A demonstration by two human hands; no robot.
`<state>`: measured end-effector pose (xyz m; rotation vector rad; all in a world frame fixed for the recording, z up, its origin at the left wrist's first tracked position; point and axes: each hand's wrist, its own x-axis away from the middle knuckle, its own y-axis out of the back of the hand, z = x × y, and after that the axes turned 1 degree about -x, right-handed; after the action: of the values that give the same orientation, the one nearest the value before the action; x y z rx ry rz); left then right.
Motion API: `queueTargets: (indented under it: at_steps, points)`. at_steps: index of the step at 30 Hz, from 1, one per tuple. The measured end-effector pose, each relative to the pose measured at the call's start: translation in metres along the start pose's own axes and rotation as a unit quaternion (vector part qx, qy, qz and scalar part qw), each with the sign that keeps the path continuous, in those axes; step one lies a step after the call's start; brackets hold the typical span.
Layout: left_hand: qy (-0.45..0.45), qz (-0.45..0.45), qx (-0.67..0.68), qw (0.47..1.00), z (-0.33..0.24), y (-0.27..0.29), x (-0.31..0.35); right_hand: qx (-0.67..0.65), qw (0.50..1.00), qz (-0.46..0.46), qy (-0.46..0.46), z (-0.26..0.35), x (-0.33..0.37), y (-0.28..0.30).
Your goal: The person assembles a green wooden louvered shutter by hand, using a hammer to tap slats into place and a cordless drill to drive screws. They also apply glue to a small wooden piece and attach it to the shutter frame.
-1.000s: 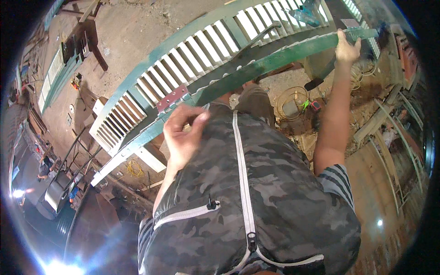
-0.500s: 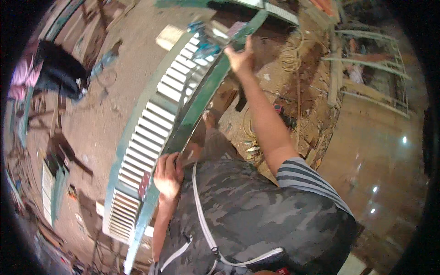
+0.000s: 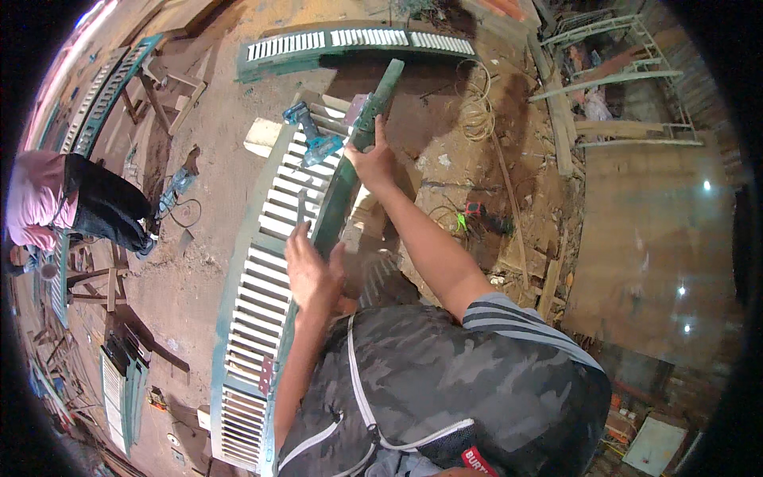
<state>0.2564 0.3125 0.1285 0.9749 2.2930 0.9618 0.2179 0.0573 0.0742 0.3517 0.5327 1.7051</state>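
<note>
A long louvered shutter (image 3: 266,274) with white slats and a green frame stretches away in front of me. Along its right side stands a green wooden piece (image 3: 334,219), seen nearly edge-on. My right hand (image 3: 372,163) grips this piece near its far end, thumb on one side and index finger along the other. My left hand (image 3: 312,270) is by the middle of the same edge, fingers stretched out and thumb apart. A teal cordless drill (image 3: 316,139) lies on the far slats. Maroon hinge plates show at the far end (image 3: 356,110) and near end (image 3: 265,375).
Another curved louvered shutter (image 3: 358,41) lies beyond. A person in pink (image 3: 40,195) bends at the left beside shutter parts. On the ground at the right are a coiled hose (image 3: 477,119) and a red-and-black power tool (image 3: 486,216). A metal frame (image 3: 620,87) stands farther right.
My left hand has moved farther along the green edge and its fingers have straightened. My right hand stays near the far end. The view has shifted, showing more of the far shutter and the person.
</note>
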Motion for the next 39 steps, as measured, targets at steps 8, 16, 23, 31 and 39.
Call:
queueTargets:
  at_steps: [8, 16, 23, 31, 39]
  points:
    - [0.070, 0.037, -0.109, 0.991, -0.006, -0.046, -0.024, -0.186, 0.960, 0.205, -0.032, -0.067, -0.049, 0.078]
    - [0.233, 0.130, -0.118, 0.956, -0.048, -0.030, -0.043, -0.158, 0.962, 0.219, -0.041, -0.121, -0.174, 0.183]
    - [0.215, 0.224, -0.034, 0.950, -0.072, -0.059, -0.014, -0.104, 0.916, 0.381, -0.066, -0.126, -0.282, 0.197]
    - [0.286, 0.266, -0.209, 0.896, -0.113, -0.188, 0.069, -0.126, 0.866, 0.448, -0.184, -0.187, -0.305, 0.215]
    - [0.257, 0.093, -0.270, 0.923, -0.081, -0.325, 0.140, 0.061, 0.920, 0.386, -0.017, -0.242, -0.312, 0.286]
